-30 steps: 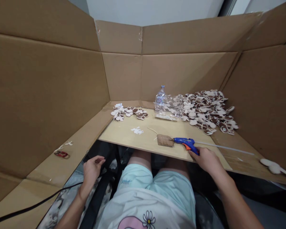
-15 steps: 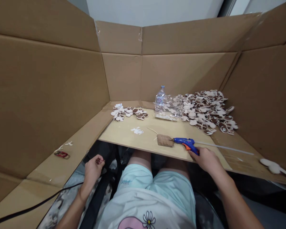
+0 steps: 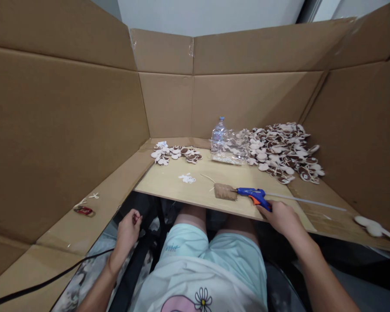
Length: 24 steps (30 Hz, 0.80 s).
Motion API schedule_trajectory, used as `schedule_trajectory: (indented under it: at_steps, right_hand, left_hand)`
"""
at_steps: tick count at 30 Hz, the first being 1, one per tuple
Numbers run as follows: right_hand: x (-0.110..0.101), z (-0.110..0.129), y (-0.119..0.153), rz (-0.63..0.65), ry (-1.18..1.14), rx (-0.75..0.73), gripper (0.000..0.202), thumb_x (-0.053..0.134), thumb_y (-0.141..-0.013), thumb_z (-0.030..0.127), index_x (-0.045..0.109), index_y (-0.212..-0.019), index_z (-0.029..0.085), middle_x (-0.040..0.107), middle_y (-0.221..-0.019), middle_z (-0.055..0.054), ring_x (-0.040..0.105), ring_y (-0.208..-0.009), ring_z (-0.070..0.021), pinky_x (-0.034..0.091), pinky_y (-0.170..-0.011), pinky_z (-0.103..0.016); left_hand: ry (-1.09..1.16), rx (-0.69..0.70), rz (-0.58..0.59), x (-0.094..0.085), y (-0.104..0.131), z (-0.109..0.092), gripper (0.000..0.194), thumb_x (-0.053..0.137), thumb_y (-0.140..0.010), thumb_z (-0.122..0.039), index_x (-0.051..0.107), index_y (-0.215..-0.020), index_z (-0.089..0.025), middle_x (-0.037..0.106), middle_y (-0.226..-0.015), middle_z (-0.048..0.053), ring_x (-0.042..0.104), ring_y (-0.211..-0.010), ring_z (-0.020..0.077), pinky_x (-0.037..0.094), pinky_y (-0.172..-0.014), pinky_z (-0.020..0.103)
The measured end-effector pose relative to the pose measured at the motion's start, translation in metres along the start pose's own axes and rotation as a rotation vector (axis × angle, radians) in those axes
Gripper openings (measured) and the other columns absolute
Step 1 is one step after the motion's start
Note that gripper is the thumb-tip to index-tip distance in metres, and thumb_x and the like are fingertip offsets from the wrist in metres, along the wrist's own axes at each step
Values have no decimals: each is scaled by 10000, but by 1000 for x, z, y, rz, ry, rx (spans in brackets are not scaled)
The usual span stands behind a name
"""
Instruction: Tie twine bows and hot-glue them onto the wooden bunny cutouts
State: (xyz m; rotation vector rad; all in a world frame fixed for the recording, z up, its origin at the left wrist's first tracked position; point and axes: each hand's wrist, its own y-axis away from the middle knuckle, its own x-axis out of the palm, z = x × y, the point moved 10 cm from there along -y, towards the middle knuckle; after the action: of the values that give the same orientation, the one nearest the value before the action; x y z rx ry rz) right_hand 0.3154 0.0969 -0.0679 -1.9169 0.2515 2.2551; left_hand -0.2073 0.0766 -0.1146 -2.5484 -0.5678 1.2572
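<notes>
My right hand (image 3: 281, 216) is wrapped round the handle of a blue glue gun (image 3: 253, 193) with an orange trigger, low at the board's front edge. The gun's nozzle touches a brown wrapped pad (image 3: 225, 191) on the wooden board (image 3: 169, 180). A long clear glue stick (image 3: 315, 202) sticks out of its back end. Off the board's left front, my left hand (image 3: 129, 227) hovers with curled fingers pressed together; whatever they hold, if anything, is too small to tell. Small white pieces (image 3: 187, 178) lie left of the pad.
At the back right is a big heap of white and brown pieces (image 3: 276, 151), beside a plastic bag and a bottle (image 3: 219, 130). A smaller pile (image 3: 175, 153) sits back left. A red tool (image 3: 83, 210) rests on the left cardboard. Cardboard walls (image 3: 247, 95) surround the board.
My left hand has shifted very slightly to the right, its fingers still curled. My right hand and the glue gun have not moved.
</notes>
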Motion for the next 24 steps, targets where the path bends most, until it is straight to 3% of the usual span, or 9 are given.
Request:
schedule_trajectory:
  at_steps: [9, 24]
  right_hand:
    - [0, 1, 0, 12, 0, 5, 310, 501, -898, 352, 708, -970, 133, 742, -893, -151, 695, -823, -275, 403, -602, -285]
    - [-3, 3, 2, 7, 15, 10, 305, 510, -892, 362, 712, -950, 140, 743, -878, -154, 696, -834, -287, 405, -611, -289]
  left_hand:
    - [9, -12, -1, 1, -1, 3, 106, 504, -763, -319, 518, -727, -219, 613, -654, 7, 611, -575, 173, 456, -553, 249]
    - [-10, -14, 9, 2, -1, 2, 84, 495, -746, -283, 519, -696, -220, 604, -613, 0, 595, -532, 166, 443, -522, 244]
